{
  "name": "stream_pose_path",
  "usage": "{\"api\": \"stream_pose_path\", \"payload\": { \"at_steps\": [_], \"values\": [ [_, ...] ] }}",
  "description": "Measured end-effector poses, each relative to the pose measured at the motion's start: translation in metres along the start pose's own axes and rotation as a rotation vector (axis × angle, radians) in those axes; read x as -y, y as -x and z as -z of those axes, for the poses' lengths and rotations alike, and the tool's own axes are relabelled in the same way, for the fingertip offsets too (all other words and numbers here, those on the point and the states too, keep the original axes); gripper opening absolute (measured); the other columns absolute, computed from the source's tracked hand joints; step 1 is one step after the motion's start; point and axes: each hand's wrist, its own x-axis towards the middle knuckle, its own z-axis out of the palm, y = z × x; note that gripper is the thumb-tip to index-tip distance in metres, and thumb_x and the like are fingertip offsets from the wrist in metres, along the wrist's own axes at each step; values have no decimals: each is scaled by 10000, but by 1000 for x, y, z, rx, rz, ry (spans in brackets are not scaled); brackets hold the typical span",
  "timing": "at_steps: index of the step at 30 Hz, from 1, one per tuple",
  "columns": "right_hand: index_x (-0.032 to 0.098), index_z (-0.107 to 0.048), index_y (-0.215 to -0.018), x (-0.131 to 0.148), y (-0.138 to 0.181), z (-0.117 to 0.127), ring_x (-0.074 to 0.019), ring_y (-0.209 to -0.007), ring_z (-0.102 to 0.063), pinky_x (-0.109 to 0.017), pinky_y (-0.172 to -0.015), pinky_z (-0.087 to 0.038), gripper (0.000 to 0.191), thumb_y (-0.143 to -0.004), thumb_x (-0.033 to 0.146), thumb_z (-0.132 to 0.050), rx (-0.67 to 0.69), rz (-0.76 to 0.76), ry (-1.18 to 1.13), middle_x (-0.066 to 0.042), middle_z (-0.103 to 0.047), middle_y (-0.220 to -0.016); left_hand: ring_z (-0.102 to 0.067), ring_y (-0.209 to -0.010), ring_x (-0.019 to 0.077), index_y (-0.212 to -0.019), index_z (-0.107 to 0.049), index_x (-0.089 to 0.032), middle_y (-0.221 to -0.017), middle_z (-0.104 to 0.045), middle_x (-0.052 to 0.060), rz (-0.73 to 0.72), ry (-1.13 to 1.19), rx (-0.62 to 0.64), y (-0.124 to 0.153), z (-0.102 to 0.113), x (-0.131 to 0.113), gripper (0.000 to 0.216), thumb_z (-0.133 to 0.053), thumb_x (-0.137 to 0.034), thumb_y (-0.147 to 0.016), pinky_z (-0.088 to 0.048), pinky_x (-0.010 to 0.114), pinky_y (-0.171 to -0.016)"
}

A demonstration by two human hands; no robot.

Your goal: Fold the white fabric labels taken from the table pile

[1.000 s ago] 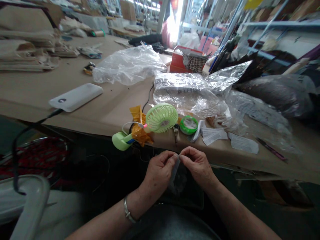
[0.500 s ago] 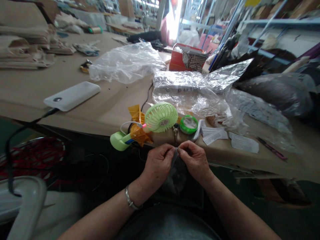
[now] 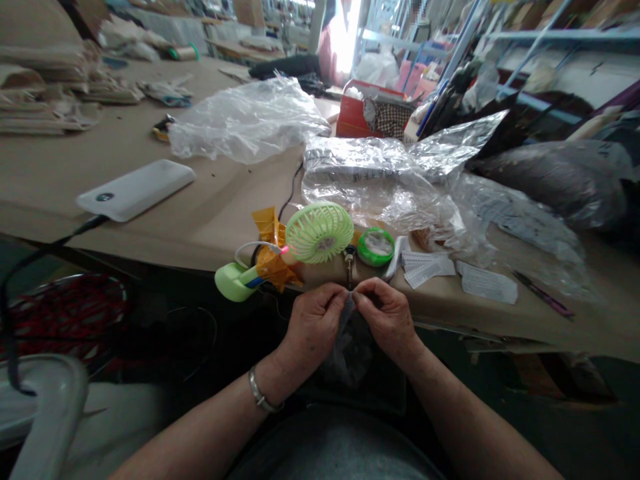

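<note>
My left hand and my right hand meet just in front of the table edge, thumbs pressed against fingers. Both pinch the top of a thin, greyish see-through piece of material, which hangs down below them. Whether it is cloth or plastic I cannot tell. Just beyond the fingertips, a small metal rod with a dark top stands at the table edge. A light green fan sits left of it, and a green round tub with whitish contents lies to its right.
Paper slips and a dark, purple-handled tool lie along the right edge of the table. Clear plastic bags spread behind the fan. A white power bank with a cable lies left. Brown tape wraps the fan's handle.
The view has shifted slightly, so the table things sit a little further left and up. Both hands keep their pinch on the see-through material, with only slight finger movement.
</note>
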Motion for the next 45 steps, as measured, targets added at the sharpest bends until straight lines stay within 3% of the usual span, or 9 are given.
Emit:
{"api": "stream_pose_path", "payload": {
  "at_steps": [12, 22, 27, 31, 34, 36, 40, 43, 45],
  "values": [
    [179, -581, -723, -1, -1, -1, -107, -585, -495, -217, -576, -418, 101, -790, 252, -562, -14, -37, -59, 29, -550, -627, -549, -613, 115, -684, -657, -174, -618, -618, -25, 46, 49, 22, -3, -1, 2, 180, -530, -215, -805, -410, 205, -598],
    [173, -620, -798, 6, 19, 7, -104, -578, -550, -204, -550, -447, 103, -813, 268, -583, 49, -103, -119, 23, -597, -649, -510, -579, 114, -659, -656, -148, -601, -598, -9, 274, 296, 135, 10, 1, -6, 174, -573, -269, -754, -404, 211, -550],
    [206, -626, -946, 22, 18, 36, -108, -652, -596, -221, -623, -479, 118, -874, 185, -534, 1, 187, 119, 14, -628, -741, -482, -559, 113, -599, -631, -155, -562, -559, -17, 346, 331, 123, 15, 0, 0, 190, -592, -295, -721, -379, 212, -543],
    [187, -634, -1023, 29, -14, 62, -185, -925, -585, -330, -831, -479, 177, -891, 190, -517, -89, 472, 506, -66, -626, -965, -471, -541, 119, -544, -596, -166, -520, -525, -27, 381, 291, 94, 17, -5, 12, 218, -581, -291, -722, -367, 217, -526],
    [173, -622, -1121, 28, -41, 66, -280, -1141, -485, -462, -981, -401, 275, -886, 288, -538, -39, 508, 808, -118, -585, -1165, -560, -603, 159, -594, -649, -173, -568, -612, -6, 398, 242, 90, 15, -11, 23, 177, -577, -273, -722, -420, 242, -585],
    [192, -638, -1105, 26, -52, 63, -320, -1218, -421, -518, -1024, -346, 274, -883, 324, -544, 16, 493, 924, -110, -563, -1237, -641, -761, 208, -748, -711, -174, -748, -718, 31, 406, 230, 100, 14, -13, 31, 150, -602, -267, -704, -467, 278, -713],
    [200, -643, -1026, 19, -51, 69, -283, -1183, -466, -480, -1014, -378, 203, -893, 309, -535, -48, 529, 802, -93, -589, -1190, -640, -998, 258, -968, -711, -159, -1052, -719, 94, 408, 164, 99, 13, -14, 43, 329, -645, -267, -664, -442, 341, -911],
    [196, -623, -897, 8, -37, 84, -226, -1042, -560, -414, -931, -456, 109, -890, 263, -536, -230, 532, 597, -75, -633, -1003, -655, -930, 256, -882, -723, -163, -969, -737, 92, 405, 113, 126, 17, -15, 45, 256, -623, -277, -676, -461, 344, -873],
    [204, -619, -836, -3, -24, 88, -225, -1026, -568, -421, -924, -458, 109, -887, 247, -533, -247, 511, 592, -63, -645, -950, -662, -868, 245, -830, -721, -165, -899, -742, 81, 402, 129, 152, 20, -18, 45, 218, -606, -275, -682, -476, 331, -822]
  ]
}}
